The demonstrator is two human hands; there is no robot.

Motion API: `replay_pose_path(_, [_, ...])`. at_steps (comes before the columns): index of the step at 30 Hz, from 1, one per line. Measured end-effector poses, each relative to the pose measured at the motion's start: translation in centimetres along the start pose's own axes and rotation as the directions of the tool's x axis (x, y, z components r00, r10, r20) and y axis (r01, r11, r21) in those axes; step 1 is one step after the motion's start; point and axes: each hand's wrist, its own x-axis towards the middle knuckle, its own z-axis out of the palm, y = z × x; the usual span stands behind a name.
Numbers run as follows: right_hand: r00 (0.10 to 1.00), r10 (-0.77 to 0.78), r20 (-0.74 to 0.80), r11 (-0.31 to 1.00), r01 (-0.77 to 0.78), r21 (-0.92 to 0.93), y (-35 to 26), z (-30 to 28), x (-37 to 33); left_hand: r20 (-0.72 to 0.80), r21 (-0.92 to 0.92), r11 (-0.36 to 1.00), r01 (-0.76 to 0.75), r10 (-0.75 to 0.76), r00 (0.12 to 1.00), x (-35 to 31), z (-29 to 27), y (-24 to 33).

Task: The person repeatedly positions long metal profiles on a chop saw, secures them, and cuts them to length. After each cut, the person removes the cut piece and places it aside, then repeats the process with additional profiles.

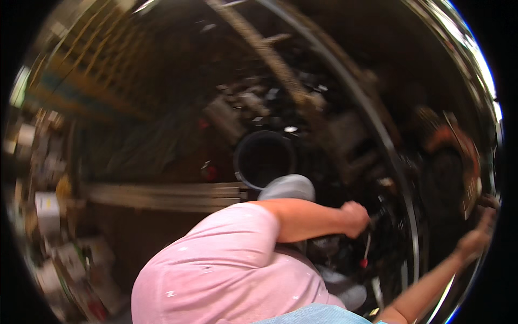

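My left hand [356, 219] is closed, with its arm stretched to the right across my body. What it grips is too small and blurred to name. Just below it, a thin pale strip with a red end [364, 263] hangs or lies; whether the hand holds it cannot be made out. Far to the right, my right hand [476, 241] reaches up toward the rim of the view, beside a dark shape with an orange part [452, 139]. Motion smears its fingers, and anything in them is hidden.
A dark round bucket [237, 162] stands ahead of my grey shoe [288, 187]. A long metal rail [377, 125] curves down the right side. Pale wooden planks [162, 196] lie at left, near boxes [48, 211]. Dark, blurred clutter [259, 100] covers the ground beyond the bucket.
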Motion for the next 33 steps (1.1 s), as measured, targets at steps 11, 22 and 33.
replay_pose_path(11, [0.281, 0.624, 0.729, 0.665, -0.680, -0.308, 10.4, 3.9, -35.7, -0.087, 0.222, 0.967, 0.125, -0.108, 0.990, 1.5, 0.5, 1.3])
replay_pose_path(22, [0.727, 0.230, 0.647, 0.710, -0.580, 0.399, 3.0, 2.6, -30.0, 0.291, -0.883, 0.361, 0.300, -0.081, 0.953, 12.8, 20.2, 0.3])
replay_pose_path(33, [0.778, 0.526, 0.344, 0.558, -0.620, 0.551, 9.6, -1.8, -29.8, 0.532, -0.400, 0.911, 0.099, 0.143, 0.835, -0.7, 5.5, 9.9])
